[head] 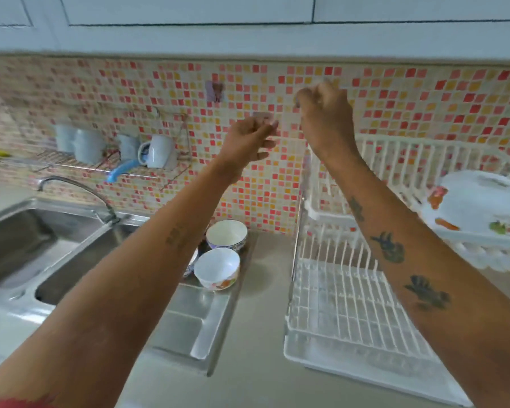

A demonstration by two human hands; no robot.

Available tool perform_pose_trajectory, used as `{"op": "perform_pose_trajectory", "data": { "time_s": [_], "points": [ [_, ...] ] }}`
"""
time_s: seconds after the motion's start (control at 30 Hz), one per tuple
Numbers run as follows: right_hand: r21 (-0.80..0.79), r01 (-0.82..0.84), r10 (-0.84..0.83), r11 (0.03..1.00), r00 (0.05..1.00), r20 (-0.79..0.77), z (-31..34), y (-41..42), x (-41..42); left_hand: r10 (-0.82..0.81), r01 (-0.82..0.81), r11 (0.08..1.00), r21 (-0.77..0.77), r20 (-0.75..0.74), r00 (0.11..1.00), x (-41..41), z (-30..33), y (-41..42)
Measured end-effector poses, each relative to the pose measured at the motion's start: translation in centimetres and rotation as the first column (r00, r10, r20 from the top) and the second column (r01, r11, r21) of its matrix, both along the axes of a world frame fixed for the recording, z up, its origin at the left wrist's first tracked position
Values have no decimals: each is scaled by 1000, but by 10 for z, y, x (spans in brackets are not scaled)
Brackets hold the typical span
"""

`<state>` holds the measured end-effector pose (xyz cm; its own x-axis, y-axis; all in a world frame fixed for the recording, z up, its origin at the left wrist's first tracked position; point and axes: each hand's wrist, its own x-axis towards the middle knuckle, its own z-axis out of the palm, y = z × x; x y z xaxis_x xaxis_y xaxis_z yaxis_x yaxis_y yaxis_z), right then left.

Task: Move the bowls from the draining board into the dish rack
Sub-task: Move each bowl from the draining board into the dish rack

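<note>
Two white bowls stand on the steel draining board (195,322) right of the sink: one with a blue-patterned outside (226,234) at the back, one with an orange flower pattern (217,267) in front of it. A third bowl is mostly hidden behind my left forearm. The white two-tier dish rack (351,304) stands on the counter to the right, its lower tier bare. My left hand (252,139) and my right hand (324,113) are raised high in front of the tiled wall, far above the bowls, fingers loosely curled, holding nothing.
The sink basin (21,245) and curved tap (80,192) lie at the left. A wall shelf holds several mugs (156,150). A white flowered lid or dish (480,204) rests on the rack's upper tier. Bare counter (265,278) separates draining board and rack.
</note>
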<state>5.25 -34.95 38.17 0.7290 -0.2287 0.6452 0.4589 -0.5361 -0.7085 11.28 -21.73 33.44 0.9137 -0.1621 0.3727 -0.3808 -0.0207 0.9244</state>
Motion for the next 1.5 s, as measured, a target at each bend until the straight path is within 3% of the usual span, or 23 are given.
{"op": "perform_pose_trajectory", "data": {
  "time_s": [0.13, 0.3, 0.47, 0.63, 0.73, 0.83, 1.07, 1.3, 1.5],
  "points": [
    [92, -304, 310, 948, 948, -70, -31, 82, 17, 133, -121, 990, 74, -178, 975, 14, -44, 83],
    [111, -408, 421, 906, 841, -341, -98, 155, 56, 239, -199, 971, 134, -478, 845, 27, -129, 155],
    [186, -241, 304, 953, 719, -625, -184, 174, 101, 250, -162, 968, 191, -762, 597, 36, -218, 183],
    [24, -70, 60, 997, 572, -818, -273, 158, 144, 194, -143, 978, 154, -923, 332, 43, -284, 173],
    [-67, 4, -61, 998, 489, -870, -339, 131, 183, 101, -108, 991, 74, -960, 262, 46, -315, 165],
    [-105, 52, -118, 993, 449, -886, -344, 123, 176, 87, -149, 988, 52, -966, 244, 50, -329, 154],
    [26, -22, 33, 999, 383, -923, -362, 127, 170, 32, -329, 943, -56, -966, 255, 65, -344, 131],
    [-75, -51, -46, 996, 426, -904, -373, 131, 166, 20, -412, 902, -132, -939, 344, 69, -350, 122],
    [-17, -53, 7, 998, 429, -903, -369, 127, 158, -16, -373, 913, -165, -928, 372, 55, -340, 122]
  ]
}}
